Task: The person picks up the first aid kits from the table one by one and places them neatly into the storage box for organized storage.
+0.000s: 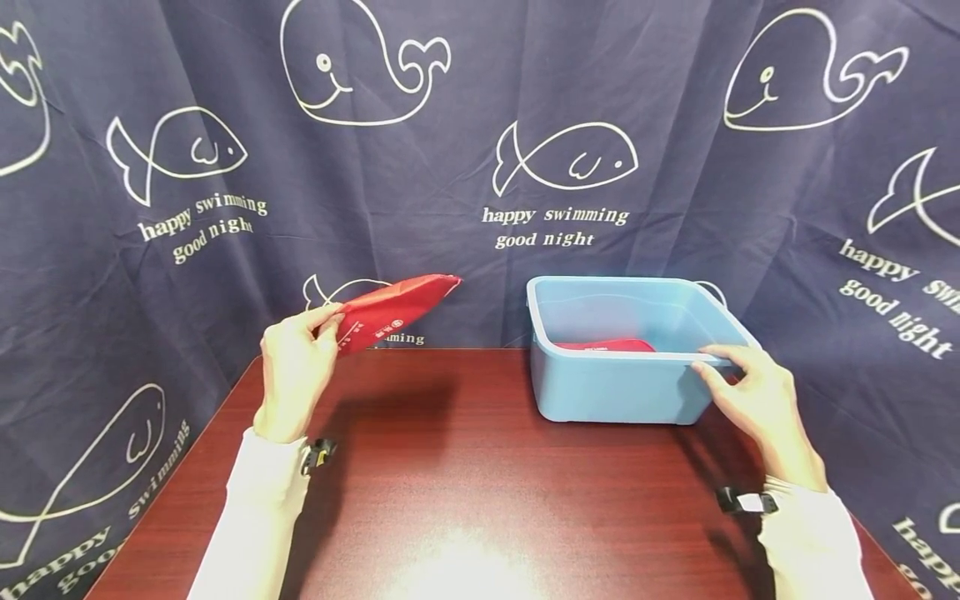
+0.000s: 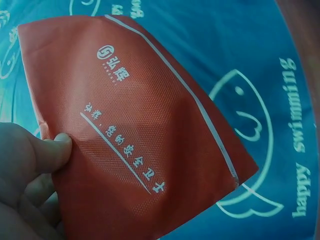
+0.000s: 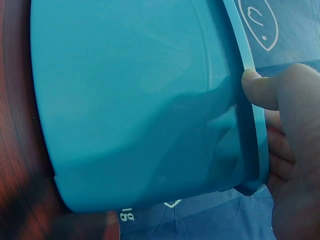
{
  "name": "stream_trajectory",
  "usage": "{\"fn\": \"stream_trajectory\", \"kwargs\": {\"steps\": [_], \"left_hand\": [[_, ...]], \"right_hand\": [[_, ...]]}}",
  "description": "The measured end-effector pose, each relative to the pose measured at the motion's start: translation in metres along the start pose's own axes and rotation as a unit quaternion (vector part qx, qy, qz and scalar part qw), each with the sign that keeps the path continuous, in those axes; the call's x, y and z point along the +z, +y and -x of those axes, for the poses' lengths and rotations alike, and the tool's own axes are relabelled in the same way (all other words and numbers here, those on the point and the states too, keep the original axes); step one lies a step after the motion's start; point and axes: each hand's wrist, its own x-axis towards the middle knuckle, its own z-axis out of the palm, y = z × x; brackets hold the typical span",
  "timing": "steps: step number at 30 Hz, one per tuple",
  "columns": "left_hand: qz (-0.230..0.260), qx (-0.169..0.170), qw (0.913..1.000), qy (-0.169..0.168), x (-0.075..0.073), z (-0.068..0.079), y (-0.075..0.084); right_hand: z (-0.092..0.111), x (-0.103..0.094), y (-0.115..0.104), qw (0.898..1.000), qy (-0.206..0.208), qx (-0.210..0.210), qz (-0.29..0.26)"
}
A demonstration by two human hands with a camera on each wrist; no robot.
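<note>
My left hand pinches a red fabric pouch by its edge, raised above the left part of the table. In the left wrist view the pouch shows white printed characters, a round logo and a white line along one side. The thumb lies on its printed face. At the right, my right hand grips the near right corner of a light blue plastic bin's rim, thumb in front and fingers over the top. Inside the bin lies another red item with white print, partly hidden by the near wall.
The reddish-brown wooden table bears the bin near its back edge. A dark blue curtain with white whale and fish drawings hangs right behind the table and along both sides. Each wrist wears a small dark strap device.
</note>
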Motion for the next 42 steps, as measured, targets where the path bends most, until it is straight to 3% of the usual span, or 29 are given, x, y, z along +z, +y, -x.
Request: {"fn": "stream_trajectory", "kwargs": {"steps": [12,27,42], "left_hand": [[0.044,0.039,0.9983,-0.001,0.018,-0.009,0.042],[0.082,0.036,0.9959,0.005,0.039,-0.016,0.076],[0.098,0.045,0.9941,-0.013,0.074,-0.014,0.111]], "right_hand": [[0.001,0.0,0.002,1.0,0.0,0.008,0.0],[0.0,0.0,0.003,1.0,-0.006,0.015,0.005],[0.0,-0.001,0.002,1.0,-0.005,0.012,0.005]]}}
